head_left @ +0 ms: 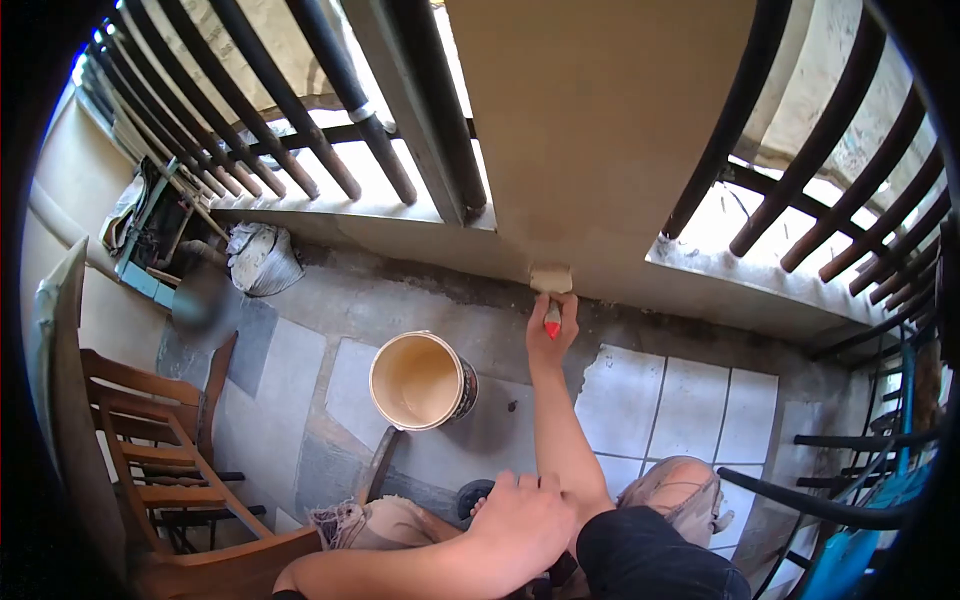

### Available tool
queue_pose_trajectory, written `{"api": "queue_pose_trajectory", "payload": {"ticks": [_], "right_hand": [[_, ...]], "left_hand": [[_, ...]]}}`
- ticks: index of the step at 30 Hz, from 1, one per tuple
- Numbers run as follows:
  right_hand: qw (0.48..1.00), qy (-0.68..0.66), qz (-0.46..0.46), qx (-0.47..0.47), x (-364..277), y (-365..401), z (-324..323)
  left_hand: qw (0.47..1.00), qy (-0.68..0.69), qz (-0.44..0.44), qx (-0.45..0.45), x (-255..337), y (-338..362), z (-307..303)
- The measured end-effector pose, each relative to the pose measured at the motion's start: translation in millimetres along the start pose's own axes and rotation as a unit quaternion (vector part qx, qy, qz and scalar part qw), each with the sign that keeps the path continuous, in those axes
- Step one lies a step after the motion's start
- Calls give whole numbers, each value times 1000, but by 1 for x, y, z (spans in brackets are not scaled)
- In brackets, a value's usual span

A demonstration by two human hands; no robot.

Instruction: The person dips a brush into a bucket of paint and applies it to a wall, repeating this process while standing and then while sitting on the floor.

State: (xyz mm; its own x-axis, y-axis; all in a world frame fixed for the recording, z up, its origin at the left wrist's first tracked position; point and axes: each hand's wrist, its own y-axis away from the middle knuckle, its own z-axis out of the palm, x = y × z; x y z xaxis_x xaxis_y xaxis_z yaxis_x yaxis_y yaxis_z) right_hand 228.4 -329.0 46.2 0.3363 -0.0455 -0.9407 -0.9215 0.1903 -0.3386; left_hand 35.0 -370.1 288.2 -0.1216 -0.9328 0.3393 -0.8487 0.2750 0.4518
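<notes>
My right hand (552, 325) is closed around the handle of a paintbrush (551, 280), whose red handle end points back toward me. The brush's wide head is against the foot of the beige wall (600, 130), just above the floor. Across my lap lies my left hand (525, 520), close to my right arm, with bent knuckles on top and fingertips hidden. An upright paint bucket (462, 385) stands on the floor left of my right forearm. Its inside is coated in pale beige, and neither hand touches it.
A wooden chair (180, 495) stands at the left, with a stuffed white sack (262, 258) beyond it. Dark window bars (320, 150) flank the wall. Black metal tubes (810, 500) reach in from the right. White tiles (690, 405) cover the floor near my right knee.
</notes>
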Motion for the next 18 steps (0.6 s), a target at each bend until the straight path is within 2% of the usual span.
{"api": "queue_pose_trajectory", "payload": {"ticks": [2, 3, 4, 7, 11, 13, 14, 16, 18], "right_hand": [[1000, -25, -4, -9, -2, -7, 0], [999, -50, 1, -11, -3, -16, 2], [998, -54, -10, -13, -13, -28, 2], [994, 34, -87, -53, -59, -63, -6], [987, 68, -112, -96, -108, -94, -7], [961, 96, -244, -91, -128, -106, -5], [960, 99, -244, -92, -140, -109, -8], [923, 83, -351, -136, -166, -113, -17], [901, 115, -388, -153, -192, -114, -27]], "left_hand": [[999, -18, -1, 37, -4, -9, -1], [999, -19, -30, -24, -5, -16, -3], [999, -21, -30, -12, -7, -19, -6], [999, -10, -31, -33, -12, -21, -12], [999, 1, -28, -30, -10, -16, -18], [999, 8, -29, -27, -12, -12, -19], [999, 14, -30, -19, -13, -10, -17], [999, 29, -29, -6, -14, -4, -16], [999, 8, -51, 17, -16, 2, -16]]}}
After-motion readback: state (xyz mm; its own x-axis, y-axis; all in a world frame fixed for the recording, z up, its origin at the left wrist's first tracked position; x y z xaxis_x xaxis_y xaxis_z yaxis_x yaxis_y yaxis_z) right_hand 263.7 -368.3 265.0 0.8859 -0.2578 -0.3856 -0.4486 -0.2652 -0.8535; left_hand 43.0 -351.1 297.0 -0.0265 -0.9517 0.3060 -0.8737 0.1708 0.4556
